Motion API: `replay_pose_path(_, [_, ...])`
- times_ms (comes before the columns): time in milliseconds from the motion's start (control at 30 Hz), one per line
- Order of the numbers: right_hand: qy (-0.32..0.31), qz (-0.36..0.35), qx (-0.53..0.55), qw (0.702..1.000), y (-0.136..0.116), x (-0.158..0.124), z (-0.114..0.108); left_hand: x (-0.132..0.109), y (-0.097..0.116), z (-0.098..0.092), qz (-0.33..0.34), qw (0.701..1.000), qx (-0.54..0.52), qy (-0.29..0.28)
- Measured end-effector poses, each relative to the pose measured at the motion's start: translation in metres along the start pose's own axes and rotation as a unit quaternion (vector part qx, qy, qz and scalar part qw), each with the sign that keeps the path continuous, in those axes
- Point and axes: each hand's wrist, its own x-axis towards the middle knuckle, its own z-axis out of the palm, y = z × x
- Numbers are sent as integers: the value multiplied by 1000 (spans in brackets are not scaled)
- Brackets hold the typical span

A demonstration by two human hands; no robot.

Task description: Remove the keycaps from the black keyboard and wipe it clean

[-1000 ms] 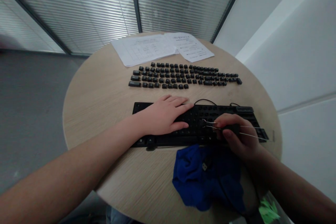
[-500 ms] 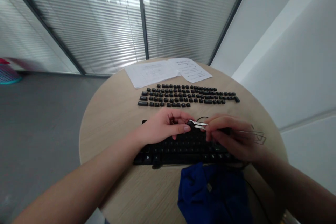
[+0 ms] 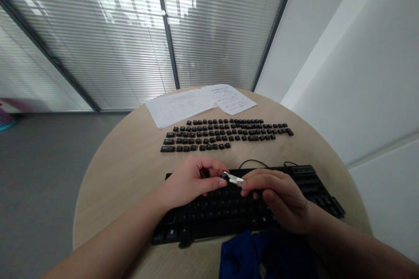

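Over the keyboard, my left hand (image 3: 196,181) pinches a small black keycap (image 3: 224,175) between thumb and fingers. My right hand (image 3: 278,194) is closed round a silvery keycap puller (image 3: 236,179), whose flat metal tips reach left and meet the keycap. The puller's other end is mostly covered by the right hand; thin wire shows faintly by the wrist. Beneath both hands lies a black keyboard (image 3: 225,226), its middle bare of many caps, with some caps left along the front row and at the right end.
Rows of loose black keycaps (image 3: 209,134) lie behind the keyboard on the round wooden table (image 3: 111,170). Printed papers (image 3: 183,107) rest at the far edge. A dark blue cloth (image 3: 238,255) is at the front edge, and a cable (image 3: 253,161) loops behind the keyboard.
The view has shifted, so the table sits lower in the picture. The puller's tips, spread apart before, now look closer together at the keycap. Both hands keep their hold.
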Motion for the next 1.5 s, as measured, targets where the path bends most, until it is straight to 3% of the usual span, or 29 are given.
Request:
replay_pose_path(433, [-2,-11,-21,1000,0,2,2,4,-1,-2,-16,999,-7,52])
replay_pose_path(633, [44,-4,-12,999,-3,3,6,5,-1,-2,-14,998,-15,54])
replay_pose_path(767, [46,-43,-16,998,-4,2,6,8,-4,-4,17,993,-45,105])
replay_pose_path(867, [65,-78,-105,989,-4,-2,3,9,-4,-10,33,987,-54,146])
replay_pose_path(933, [96,-85,-203,971,-4,-3,0,8,-3,-12,23,990,-44,131])
replay_pose_path(1033, [117,-91,-301,942,-3,-1,-2,6,0,-8,-11,998,-18,59])
replay_pose_path(1233, [63,-150,-321,933,-1,6,4,1,2,11,-29,997,-29,-61])
replay_pose_path(1400, [40,-117,-407,905,3,2,15,3,-5,13,-26,994,-34,-102])
replay_pose_path(1500, [44,-112,-404,907,7,0,20,5,-10,12,-26,992,-42,-112])
